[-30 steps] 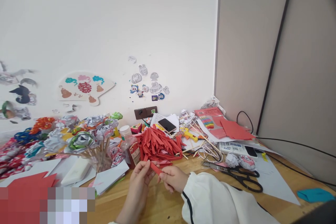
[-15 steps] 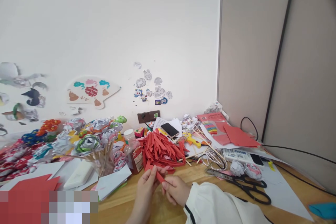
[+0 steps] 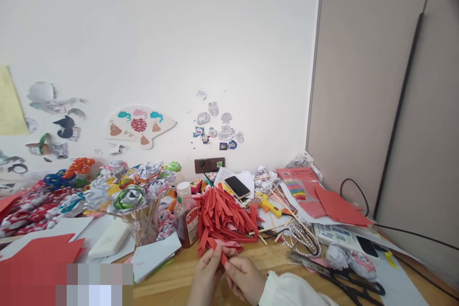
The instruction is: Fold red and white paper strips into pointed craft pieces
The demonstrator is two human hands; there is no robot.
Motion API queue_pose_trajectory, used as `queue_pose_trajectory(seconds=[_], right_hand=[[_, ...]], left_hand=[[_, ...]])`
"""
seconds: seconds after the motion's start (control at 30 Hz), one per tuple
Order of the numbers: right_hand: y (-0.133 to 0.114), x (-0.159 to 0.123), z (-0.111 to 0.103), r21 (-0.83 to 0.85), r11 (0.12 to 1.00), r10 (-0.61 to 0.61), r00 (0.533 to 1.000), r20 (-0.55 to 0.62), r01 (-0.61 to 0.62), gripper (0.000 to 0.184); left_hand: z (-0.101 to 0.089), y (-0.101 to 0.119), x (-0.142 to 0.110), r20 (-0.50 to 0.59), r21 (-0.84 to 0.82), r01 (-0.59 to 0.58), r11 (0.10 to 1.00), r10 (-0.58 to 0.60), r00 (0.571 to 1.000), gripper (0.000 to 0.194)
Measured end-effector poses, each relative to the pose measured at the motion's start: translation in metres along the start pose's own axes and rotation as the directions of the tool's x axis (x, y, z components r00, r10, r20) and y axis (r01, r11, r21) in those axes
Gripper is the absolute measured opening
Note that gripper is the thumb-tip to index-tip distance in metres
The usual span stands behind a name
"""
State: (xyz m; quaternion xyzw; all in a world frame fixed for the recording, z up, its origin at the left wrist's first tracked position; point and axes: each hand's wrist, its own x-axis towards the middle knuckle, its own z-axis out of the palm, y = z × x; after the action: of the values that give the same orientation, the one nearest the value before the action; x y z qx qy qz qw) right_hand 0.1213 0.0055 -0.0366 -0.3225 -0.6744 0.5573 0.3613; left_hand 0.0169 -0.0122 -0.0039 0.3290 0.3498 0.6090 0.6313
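Note:
Between my hands is a narrow folded strip of red paper [image 3: 223, 257], near the table's front edge. My left hand [image 3: 208, 270] pinches its upper end between thumb and fingers. My right hand [image 3: 245, 277], coming out of a white sleeve, grips the lower end, and its curled fingers hide part of the strip. Just beyond the fingertips lies a heap of folded red paper pieces [image 3: 227, 210]. To the left of that heap stands a bottle with a white cap and red label [image 3: 187, 217].
On the left, paper flowers on sticks [image 3: 131, 196] stand in a clear cup, behind white paper sheets [image 3: 158, 254]. Black-handled scissors [image 3: 355, 282], a bead string [image 3: 301, 239] and a yellow glue gun [image 3: 268, 205] lie right. A phone [image 3: 237, 186] rests behind the red heap.
The view has turned a little left, so the wall and table things appear shifted right. My hands still hold the red strip and sit slightly lower in view.

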Motion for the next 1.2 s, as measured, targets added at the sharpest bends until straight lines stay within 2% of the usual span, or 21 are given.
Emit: queue_pose_trajectory(seconds=[0.1,0.23,0.47,0.57,0.73,0.83,0.9,0.97,1.03,1.1,1.2], right_hand=[[0.004,0.000,0.002,0.024,1.000,0.014,0.999,0.032,-0.014,0.053],[0.012,0.000,0.003,0.044,0.998,0.050,0.997,0.062,-0.053,0.052],[0.014,-0.005,0.004,0.040,0.995,0.087,0.993,0.079,-0.090,0.051],[0.011,-0.007,0.003,0.004,0.998,0.060,0.993,0.099,-0.061,0.051],[0.003,-0.009,-0.002,-0.132,0.991,0.022,0.999,0.039,-0.017,0.050],[-0.001,-0.006,-0.006,-0.197,0.980,0.012,0.999,0.031,-0.006,0.050],[-0.009,0.000,-0.012,-0.272,0.961,-0.058,0.998,-0.019,0.051,0.048],[-0.024,0.012,-0.022,-0.407,0.905,-0.182,0.978,-0.102,0.126,0.047],[-0.044,0.029,-0.033,-0.609,0.784,-0.279,0.946,-0.165,0.125,0.044],[-0.064,0.049,-0.043,-0.808,0.589,-0.328,0.921,-0.210,0.025,0.041],[-0.083,0.079,-0.050,-0.925,0.322,-0.229,0.931,-0.283,-0.201,0.034]], left_hand=[[0.000,0.003,0.000,0.016,-0.103,-0.004,0.995,0.006,1.000,0.016],[-0.002,0.008,-0.001,0.012,-0.155,-0.009,0.988,0.011,1.000,0.010],[-0.002,0.009,-0.001,0.021,-0.153,-0.054,0.987,0.058,0.998,0.020],[0.000,0.011,-0.002,0.005,-0.131,-0.069,0.989,0.071,0.997,0.022],[0.002,0.015,-0.004,0.019,-0.107,-0.060,0.992,0.063,0.998,0.025],[-0.003,0.016,0.000,0.007,-0.063,-0.059,0.996,0.059,0.998,0.025],[-0.008,0.016,0.005,-0.011,-0.050,-0.061,0.997,0.061,0.998,0.027],[-0.014,0.016,0.012,-0.027,-0.031,-0.031,0.999,0.030,0.999,0.030],[-0.019,0.014,0.017,-0.034,-0.011,-0.012,1.000,0.011,0.999,0.030],[-0.022,0.012,0.019,-0.019,0.010,-0.002,1.000,0.002,1.000,0.030],[-0.021,0.010,0.018,-0.027,0.062,0.030,0.998,-0.029,0.999,0.035]])
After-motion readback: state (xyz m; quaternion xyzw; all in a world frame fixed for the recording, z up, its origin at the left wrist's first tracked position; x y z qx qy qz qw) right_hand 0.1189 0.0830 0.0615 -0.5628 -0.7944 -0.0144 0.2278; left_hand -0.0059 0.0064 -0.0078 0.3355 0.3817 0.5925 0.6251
